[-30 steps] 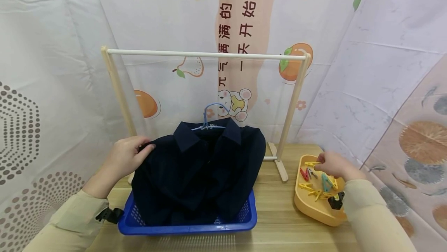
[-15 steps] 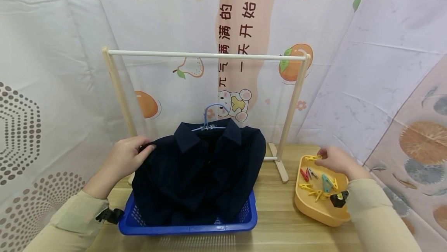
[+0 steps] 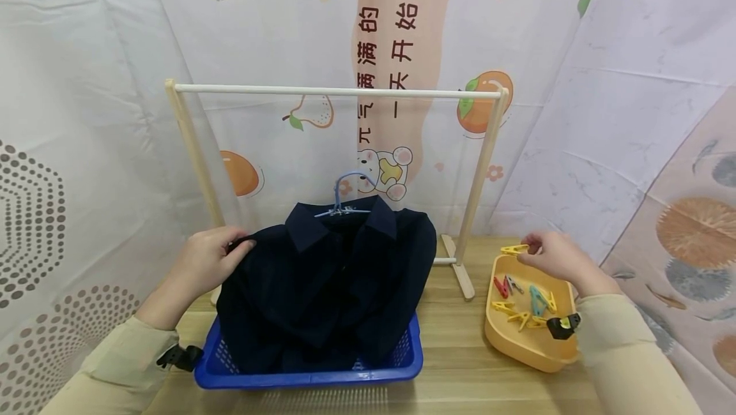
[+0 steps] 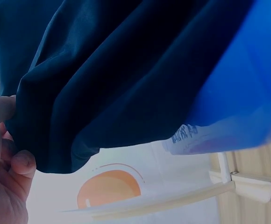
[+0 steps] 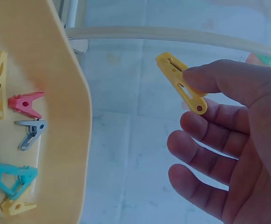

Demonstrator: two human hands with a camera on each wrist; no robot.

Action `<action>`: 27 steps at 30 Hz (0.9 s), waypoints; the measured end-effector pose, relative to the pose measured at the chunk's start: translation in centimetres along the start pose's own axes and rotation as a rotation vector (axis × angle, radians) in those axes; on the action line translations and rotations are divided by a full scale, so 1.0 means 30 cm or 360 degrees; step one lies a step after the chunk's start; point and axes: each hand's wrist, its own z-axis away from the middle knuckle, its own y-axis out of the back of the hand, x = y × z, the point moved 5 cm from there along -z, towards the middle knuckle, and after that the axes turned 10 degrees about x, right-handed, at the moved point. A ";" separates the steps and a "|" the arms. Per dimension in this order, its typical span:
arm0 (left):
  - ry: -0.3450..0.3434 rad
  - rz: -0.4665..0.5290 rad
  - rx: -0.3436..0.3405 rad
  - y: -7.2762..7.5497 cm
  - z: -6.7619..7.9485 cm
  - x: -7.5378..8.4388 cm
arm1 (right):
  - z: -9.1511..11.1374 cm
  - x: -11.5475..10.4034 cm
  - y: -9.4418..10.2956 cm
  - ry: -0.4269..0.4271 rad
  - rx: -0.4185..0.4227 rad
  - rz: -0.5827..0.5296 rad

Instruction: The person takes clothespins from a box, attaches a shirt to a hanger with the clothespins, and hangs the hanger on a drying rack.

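Note:
A dark navy collared shirt [image 3: 328, 287] sits bunched in a blue plastic basket [image 3: 310, 379], with a light blue hanger [image 3: 338, 195] inside its collar and the hook pointing up. My left hand [image 3: 207, 258] pinches the shirt's shoulder between thumb and fingers. In the left wrist view the fabric [image 4: 103, 88] falls in folds from the fingertips [image 4: 23, 162]. Over the far edge of the yellow tray, my right hand [image 3: 558, 260] holds a yellow clothespin [image 5: 173, 74] between thumb and index finger. Its other fingers are spread below the clothespin.
A wooden drying rack with a white top bar [image 3: 339, 90] stands behind the basket. The yellow tray [image 3: 517, 352] at the right holds red [image 3: 501, 286], grey, teal [image 3: 538, 301] and several yellow clothespins. Printed curtains hang at the back and sides.
My right hand has lifted a yellow clothespin from inside the tray up to its far edge. The left hand keeps its pinch on the shirt's shoulder, unmoved.

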 end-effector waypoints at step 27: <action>-0.0035 0.0027 0.0035 -0.006 0.007 0.001 | -0.007 -0.129 0.058 0.0157 0.0199 -0.0005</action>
